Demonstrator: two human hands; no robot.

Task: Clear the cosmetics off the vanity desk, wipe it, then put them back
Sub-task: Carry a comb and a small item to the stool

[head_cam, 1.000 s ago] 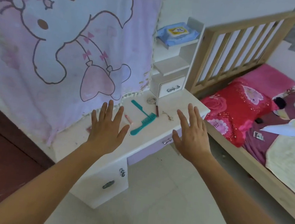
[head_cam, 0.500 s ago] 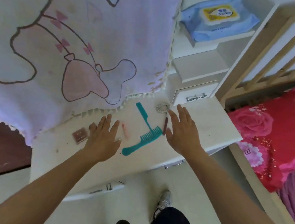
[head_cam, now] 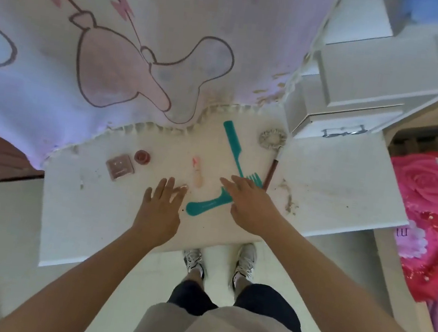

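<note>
Both your hands have come forward over the white vanity desk (head_cam: 336,182), and you now look straight down on it. Your right hand (head_cam: 251,207) lies flat, fingers straight, across the teal plastic wide-toothed comb (head_cam: 203,206), probably to gather it first. Your left hand (head_cam: 161,208) hovers spread and empty beside the pale pink tube (head_cam: 197,175). Nothing is cleared yet: the slim teal tail comb (head_cam: 233,145), square brown compact (head_cam: 119,170), round red jar (head_cam: 142,156), ruffled scrunchie (head_cam: 272,139) and brown pencil (head_cam: 269,173) lie on the gritty top.
</note>
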